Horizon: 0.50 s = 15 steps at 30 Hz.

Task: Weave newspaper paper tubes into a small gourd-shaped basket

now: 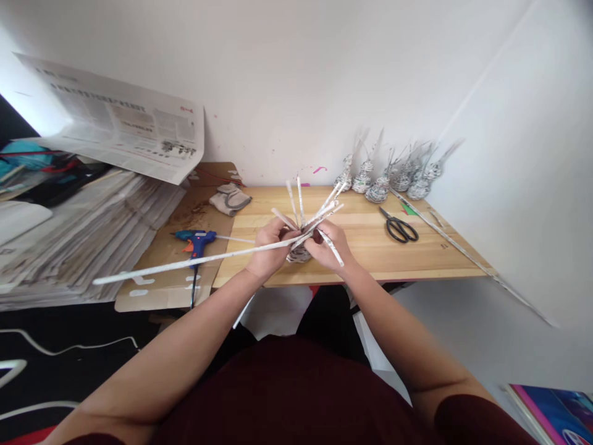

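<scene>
Between my hands, near the table's front edge, is a small round woven piece (299, 254) made of rolled newspaper. Several paper sticks (324, 212) fan up and outward from it. My left hand (273, 246) is closed around its left side, and a long paper stick (194, 262) passes over that hand and reaches far to the left. On the right side, my right hand (328, 246) pinches the sticks where they cross; one short stick slants down over its fingers. My hands hide most of the woven body.
Several finished-looking woven paper gourds (377, 188) stand at the back right. Black-handled scissors (399, 227) and a long paper stick (445, 233) lie on the right. Leftward are a blue glue gun (198, 244) on cardboard, a cloth glove (230, 199) and stacked newspapers (106, 228).
</scene>
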{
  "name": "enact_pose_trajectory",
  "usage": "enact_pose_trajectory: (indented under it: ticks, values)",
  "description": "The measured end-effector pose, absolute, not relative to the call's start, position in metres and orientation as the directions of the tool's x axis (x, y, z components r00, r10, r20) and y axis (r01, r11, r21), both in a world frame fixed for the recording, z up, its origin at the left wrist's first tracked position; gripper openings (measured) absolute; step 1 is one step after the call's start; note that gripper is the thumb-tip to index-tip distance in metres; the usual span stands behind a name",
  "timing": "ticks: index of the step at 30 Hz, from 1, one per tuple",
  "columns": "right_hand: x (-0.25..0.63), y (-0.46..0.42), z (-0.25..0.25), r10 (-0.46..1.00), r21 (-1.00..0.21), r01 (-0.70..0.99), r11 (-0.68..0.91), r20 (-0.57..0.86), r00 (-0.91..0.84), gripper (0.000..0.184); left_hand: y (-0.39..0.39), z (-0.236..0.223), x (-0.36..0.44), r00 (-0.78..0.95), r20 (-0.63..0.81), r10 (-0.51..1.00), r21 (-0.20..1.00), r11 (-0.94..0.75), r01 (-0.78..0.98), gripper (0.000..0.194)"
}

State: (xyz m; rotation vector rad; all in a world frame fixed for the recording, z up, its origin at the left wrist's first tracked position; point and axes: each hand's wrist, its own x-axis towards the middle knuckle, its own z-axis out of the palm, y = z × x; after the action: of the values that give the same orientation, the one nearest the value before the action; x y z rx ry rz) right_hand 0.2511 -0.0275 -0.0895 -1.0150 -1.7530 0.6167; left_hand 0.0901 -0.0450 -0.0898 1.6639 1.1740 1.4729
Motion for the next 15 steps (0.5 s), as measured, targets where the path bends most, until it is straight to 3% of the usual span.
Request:
enact_pose_trajectory:
  ticks: [7, 12, 15]
  values:
    - [0.257, -0.024, -0.089, 0.868, -0.825, 0.283, 0.490, 0.430, -0.248, 0.013, -0.055, -0.092, 0.094, -0.072, 0.506, 0.859, 0.856, -0.491, 0.163, 0.012]
    - [0.258, -0.025, -0.087, 0.873, -0.836, 0.270, 0.477, 0.417, -0.252, 0.016, -0.058, -0.093, 0.096, -0.037, 0.462, 0.886, 0.886, -0.463, -0.012, 0.020]
    - [0.258, -0.024, -0.087, 0.869, -0.824, 0.288, 0.488, 0.427, -0.252, 0.017, -0.057, -0.089, 0.091, -0.011, 0.429, 0.903, 0.903, -0.429, -0.016, 0.027]
